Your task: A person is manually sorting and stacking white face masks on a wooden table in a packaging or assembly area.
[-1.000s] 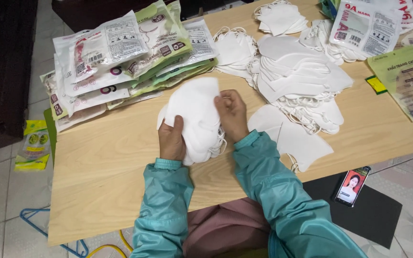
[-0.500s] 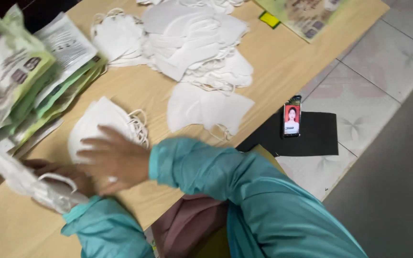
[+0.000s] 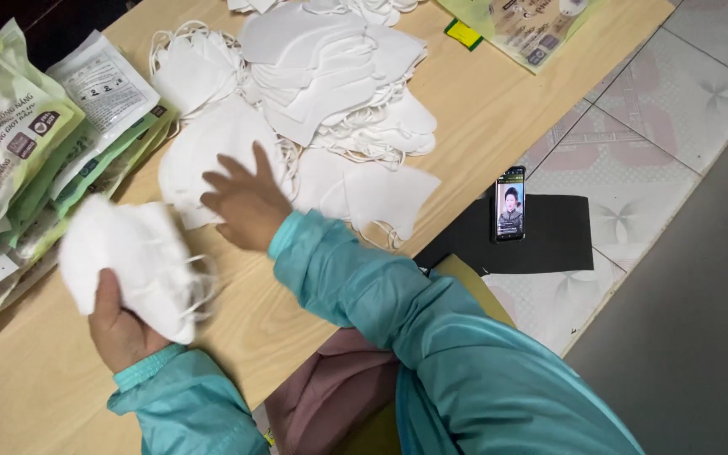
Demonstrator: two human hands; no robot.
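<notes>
1. The left hand (image 3: 120, 324) has its fingers clamped on a stack of white masks (image 3: 132, 265) at the near left of the desk (image 3: 297, 329).
2. The right hand (image 3: 246, 202), fingers spread apart, rests on a loose mask (image 3: 204, 152).
3. Farther off lies the mask pile (image 3: 330, 67); packets (image 3: 18, 143) lie left.

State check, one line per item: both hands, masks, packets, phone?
left hand: gripping a white mask stack, lifted off the table
right hand: open, fingers spread on a flat mask
mask pile: loose, heaped
packets: stacked, overlapping
phone: screen lit, on black mat
</notes>
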